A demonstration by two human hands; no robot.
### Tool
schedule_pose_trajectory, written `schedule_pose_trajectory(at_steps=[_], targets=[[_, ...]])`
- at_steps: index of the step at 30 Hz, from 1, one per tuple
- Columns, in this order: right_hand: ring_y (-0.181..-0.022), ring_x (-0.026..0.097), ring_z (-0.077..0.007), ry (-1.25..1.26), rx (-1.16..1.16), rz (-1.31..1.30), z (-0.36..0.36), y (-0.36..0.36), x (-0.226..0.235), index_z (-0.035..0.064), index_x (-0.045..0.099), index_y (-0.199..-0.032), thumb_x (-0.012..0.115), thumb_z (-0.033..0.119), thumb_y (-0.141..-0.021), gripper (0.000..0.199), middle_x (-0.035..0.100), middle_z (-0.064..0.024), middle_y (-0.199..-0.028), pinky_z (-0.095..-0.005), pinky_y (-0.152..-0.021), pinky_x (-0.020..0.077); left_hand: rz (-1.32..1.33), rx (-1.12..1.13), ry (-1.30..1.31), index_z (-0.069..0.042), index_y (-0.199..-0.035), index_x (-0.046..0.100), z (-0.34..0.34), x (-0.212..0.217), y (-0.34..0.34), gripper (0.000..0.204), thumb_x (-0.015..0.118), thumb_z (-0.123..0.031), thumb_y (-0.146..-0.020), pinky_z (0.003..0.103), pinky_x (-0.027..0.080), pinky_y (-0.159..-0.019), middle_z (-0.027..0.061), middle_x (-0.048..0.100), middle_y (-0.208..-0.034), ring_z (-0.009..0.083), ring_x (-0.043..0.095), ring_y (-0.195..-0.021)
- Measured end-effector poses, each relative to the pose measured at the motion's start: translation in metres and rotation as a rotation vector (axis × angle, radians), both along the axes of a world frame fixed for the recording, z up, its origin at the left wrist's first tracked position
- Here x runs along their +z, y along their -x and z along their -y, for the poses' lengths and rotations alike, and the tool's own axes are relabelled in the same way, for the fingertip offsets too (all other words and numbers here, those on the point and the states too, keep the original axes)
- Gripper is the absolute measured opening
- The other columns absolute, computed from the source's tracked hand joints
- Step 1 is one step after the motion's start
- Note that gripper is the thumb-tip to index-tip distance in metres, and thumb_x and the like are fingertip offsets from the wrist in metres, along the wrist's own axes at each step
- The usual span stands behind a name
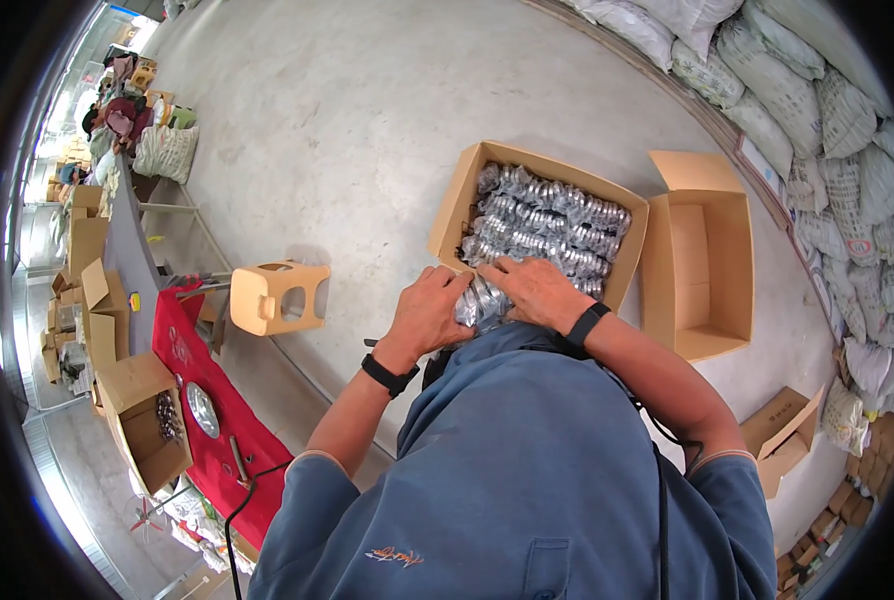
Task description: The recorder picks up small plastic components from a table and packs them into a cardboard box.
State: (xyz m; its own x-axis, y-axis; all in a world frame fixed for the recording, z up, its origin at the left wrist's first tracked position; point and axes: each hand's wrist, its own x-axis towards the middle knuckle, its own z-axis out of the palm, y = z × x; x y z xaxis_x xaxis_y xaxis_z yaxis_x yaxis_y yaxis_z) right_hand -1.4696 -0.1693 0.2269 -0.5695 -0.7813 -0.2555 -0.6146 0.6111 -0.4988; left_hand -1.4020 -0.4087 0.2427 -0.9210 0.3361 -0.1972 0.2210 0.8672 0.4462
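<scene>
– Silver metal under clear plastic: location, in the head view?

– In a wrapped bundle (480,303), between both hands, at the near left corner of the packed box (455,207) and close to the blue shirt (527,430).

– State of grip?

– Left hand (429,312): curled against the left side, thumb low, fingers high. Right hand (539,292): thumb and forefinger on the opposite side. Both grasping the same bundle.

– Reason for a two-sided hold?

– Probably to keep the bundle straight and snugly wrapped. Held low and near the body, likely for steadiness.

– Resting on the box edge, or lifted clear?

– Not possible to tell; hidden by hands and shirt.

– Arrangement inside the packed box?

– Similar wrapped bundles (552,225) in close rows, apparently to save room and limit rolling.

– Surroundings?

– To the right, just beside: a second open box (705,262), flap raised, seemingly for easy access. To the left, well apart: a tan stool (259,298), near the red cloth (235,420), clear of both arms.
</scene>
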Motion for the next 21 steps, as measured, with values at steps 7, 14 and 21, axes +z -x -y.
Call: schedule_pose_trajectory(at_steps=[7, 14, 21], targets=[[-0.110, 0.074, -0.0409, -0.038, -0.001, -0.004, 0.0013, 0.0011, 0.0001, 0.0115, 0.052, -0.159, 0.096, 0.023, -0.077, 0.094, 0.069, -0.0152, -0.133, -0.0524, -0.096, 0.0611, 0.035, -0.006, 0.027, -0.011, -0.140, 0.070, 0.0005, -0.0013, 0.0016, 0.081, 0.094, -0.037, -0.067, 0.046, 0.060, -0.098, 0.0128, 0.070, -0.120, 0.0352, 0.067, -0.117], [-0.101, 0.076, -0.0410, 0.066, 0.009, -0.025, -0.0025, 0.0030, 0.0033, 0.0117, 0.053, -0.156, 0.091, 0.013, -0.078, 0.086, 0.069, -0.0178, -0.121, -0.0515, -0.090, 0.0622, 0.030, 0.000, 0.008, -0.011, -0.140, 0.070, -0.0001, -0.0013, 0.0030, 0.080, 0.093, -0.036, -0.068, 0.046, 0.060, -0.097, 0.0122, 0.069, -0.120, 0.0345, 0.067, -0.116], [-0.111, 0.073, -0.0411, 0.007, 0.007, 0.021, -0.0017, 0.0065, 0.0071, 0.0127, 0.052, -0.159, 0.097, 0.023, -0.077, 0.094, 0.068, -0.0152, -0.129, -0.0520, -0.095, 0.0597, 0.014, 0.001, -0.010, -0.011, -0.139, 0.071, -0.0002, -0.0009, 0.0055, 0.078, 0.092, -0.037, -0.069, 0.045, 0.060, -0.096, 0.0117, 0.069, -0.119, 0.0340, 0.067, -0.116]])
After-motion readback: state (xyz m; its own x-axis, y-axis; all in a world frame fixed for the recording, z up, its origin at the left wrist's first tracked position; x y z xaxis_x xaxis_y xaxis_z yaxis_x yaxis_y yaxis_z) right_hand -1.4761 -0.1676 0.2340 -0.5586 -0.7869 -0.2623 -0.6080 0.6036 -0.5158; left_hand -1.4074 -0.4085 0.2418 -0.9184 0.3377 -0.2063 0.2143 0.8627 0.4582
